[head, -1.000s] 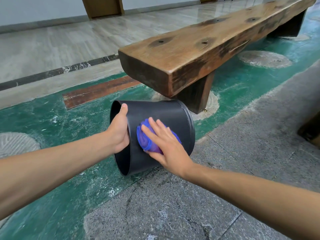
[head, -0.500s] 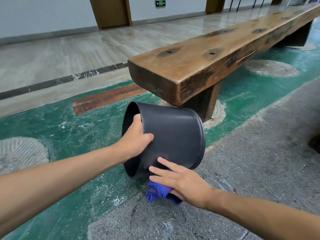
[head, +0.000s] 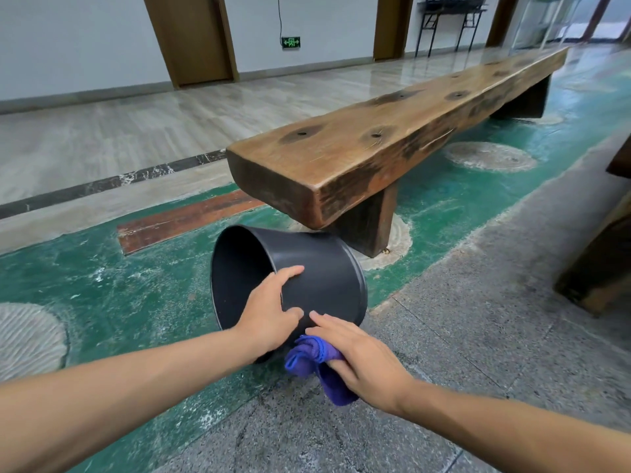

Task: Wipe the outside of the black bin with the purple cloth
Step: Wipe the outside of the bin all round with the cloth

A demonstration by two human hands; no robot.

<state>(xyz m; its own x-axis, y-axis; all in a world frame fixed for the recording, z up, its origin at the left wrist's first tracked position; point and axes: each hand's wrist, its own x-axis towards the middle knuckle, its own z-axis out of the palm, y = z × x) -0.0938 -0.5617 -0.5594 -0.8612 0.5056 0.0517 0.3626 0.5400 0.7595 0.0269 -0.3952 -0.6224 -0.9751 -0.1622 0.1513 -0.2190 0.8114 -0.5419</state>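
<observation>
Black bin lies on its side on the floor, mouth open toward the left, base toward the right, straddling the line where green paint meets grey stone. It sits just in front of the near end of the long wooden bench, close to the bench's leg. My left hand is clamped over the bin's rim, thumb on top of the outer wall, fingers curled round the near side. My right hand is closed on the purple cloth, bunched under the palm and pressed at the bin's lower near side, fingertips touching the black wall. A tail of cloth hangs out below the hand toward the floor. Both forearms are bare. Doors and a green exit sign stand along the far wall.
</observation>
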